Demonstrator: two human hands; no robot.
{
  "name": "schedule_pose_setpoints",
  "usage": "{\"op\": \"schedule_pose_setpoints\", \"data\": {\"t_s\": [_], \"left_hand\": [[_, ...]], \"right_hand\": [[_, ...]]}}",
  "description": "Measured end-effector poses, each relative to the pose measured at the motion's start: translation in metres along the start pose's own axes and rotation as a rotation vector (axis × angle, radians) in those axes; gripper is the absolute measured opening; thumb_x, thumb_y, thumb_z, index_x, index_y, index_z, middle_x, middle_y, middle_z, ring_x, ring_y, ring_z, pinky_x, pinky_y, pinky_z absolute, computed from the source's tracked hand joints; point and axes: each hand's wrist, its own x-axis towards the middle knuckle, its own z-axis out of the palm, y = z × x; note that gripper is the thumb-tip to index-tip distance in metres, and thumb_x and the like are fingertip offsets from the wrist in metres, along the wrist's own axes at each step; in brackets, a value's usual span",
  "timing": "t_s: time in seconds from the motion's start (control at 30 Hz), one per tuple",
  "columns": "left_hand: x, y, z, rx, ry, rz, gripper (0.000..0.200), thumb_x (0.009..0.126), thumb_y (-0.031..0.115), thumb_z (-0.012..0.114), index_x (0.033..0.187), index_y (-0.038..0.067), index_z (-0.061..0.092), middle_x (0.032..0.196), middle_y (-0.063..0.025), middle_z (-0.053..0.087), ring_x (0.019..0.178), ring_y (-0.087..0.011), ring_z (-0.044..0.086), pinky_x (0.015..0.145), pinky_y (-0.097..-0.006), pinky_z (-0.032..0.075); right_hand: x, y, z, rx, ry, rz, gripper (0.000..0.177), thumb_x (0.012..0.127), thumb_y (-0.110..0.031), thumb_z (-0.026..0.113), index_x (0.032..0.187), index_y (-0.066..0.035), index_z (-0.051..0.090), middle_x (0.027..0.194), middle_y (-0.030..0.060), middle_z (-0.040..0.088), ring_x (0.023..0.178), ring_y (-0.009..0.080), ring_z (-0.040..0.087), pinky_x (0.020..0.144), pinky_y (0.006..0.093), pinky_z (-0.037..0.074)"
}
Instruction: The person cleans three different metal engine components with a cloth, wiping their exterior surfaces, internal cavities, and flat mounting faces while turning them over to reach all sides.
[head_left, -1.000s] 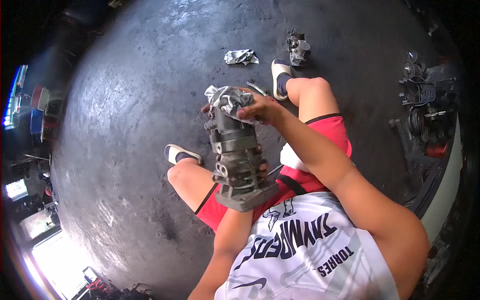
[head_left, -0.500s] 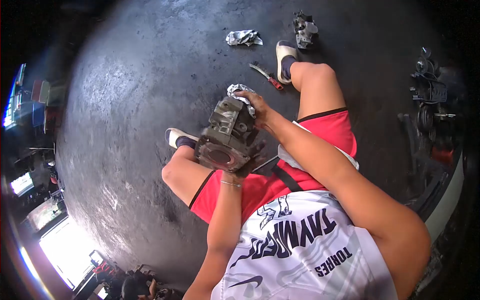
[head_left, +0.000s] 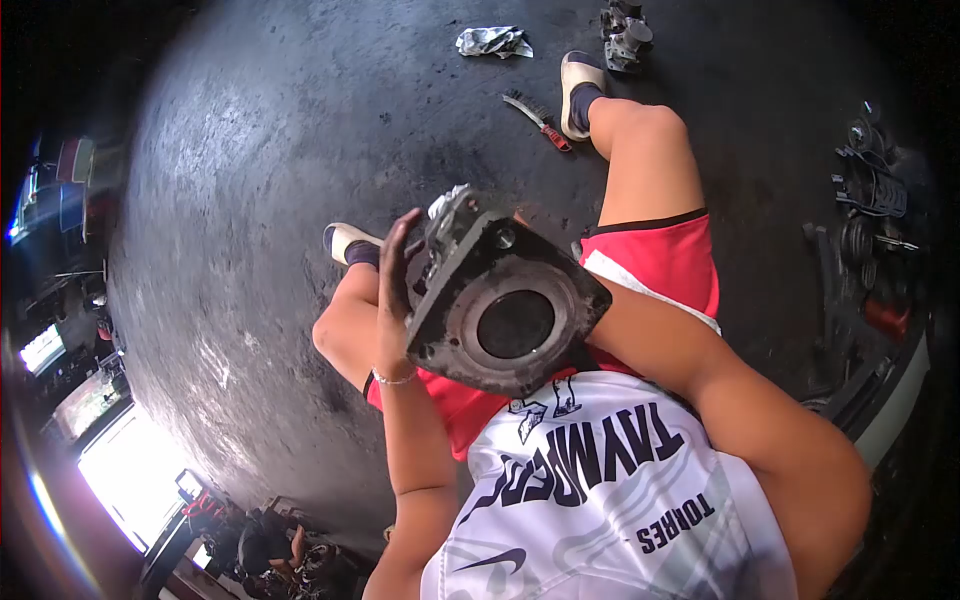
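A greasy metal housing [head_left: 580, 285] with a square flange and a round dark bore is held up before my chest, its bore facing the camera. My left hand [head_left: 397, 265] grips its left side, fingers pointing up along the edge. My right forearm runs behind the housing, which hides that hand's fingers; only a sliver of skin shows above the flange. A scrap of whitish cloth [head_left: 446, 202] shows at the housing's far upper end.
On the dark floor ahead lie a crumpled cloth [head_left: 494, 41], a red-handled knife-like tool [head_left: 554, 137] and another metal part [head_left: 627, 42] near my right foot. Mechanical parts [head_left: 872, 190] lie at the far right. Another person [head_left: 262, 548] is at the lower left.
The housing has been raised toward the camera and tilted so its bore faces me. My left hand has moved up its left side. My right hand has gone from view behind it.
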Motion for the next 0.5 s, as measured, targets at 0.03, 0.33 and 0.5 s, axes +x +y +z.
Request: {"op": "schedule_pose_setpoints", "data": {"t_s": [0.03,0.33,0.5], "left_hand": [[-0.002,0.010,-0.003,0.054,-0.090,-0.002,0.066,0.076,0.010,0.061,0.135,0.005,0.032,0.137,-0.0139,0.035,0.125,-0.0285,0.036,0.104,-0.0366,0.028],[-0.017,-0.012,0.012,-0.099,-0.164,0.456,0.057,0.083,0.012,0.053,0.136,0.007,0.032,0.142,-0.0153,0.027,0.130,-0.0297,0.030,0.106,-0.0367,0.025],[-0.062,-0.108,0.008,-0.892,-0.124,-0.101,0.055,0.083,0.020,0.060,0.130,0.004,0.038,0.129,-0.0084,0.046,0.115,-0.0206,0.045,0.097,-0.0334,0.038]], "right_hand": [[-0.003,0.003,0.000,-0.001,0.000,0.000,0.040,0.091,-0.037,0.038,0.100,-0.006,0.063,0.095,0.0117,0.064,0.083,0.0226,0.063,0.079,0.0364,0.051],[-0.047,0.007,0.027,-0.048,0.172,0.095,0.041,0.084,-0.042,0.048,0.103,-0.008,0.062,0.101,0.0133,0.063,0.090,0.0254,0.062,0.083,0.0411,0.049],[-0.055,0.033,0.020,0.048,0.427,0.131,0.047,0.086,-0.048,0.043,0.112,-0.011,0.057,0.109,0.0134,0.061,0.099,0.0290,0.059,0.089,0.0465,0.045]]}}
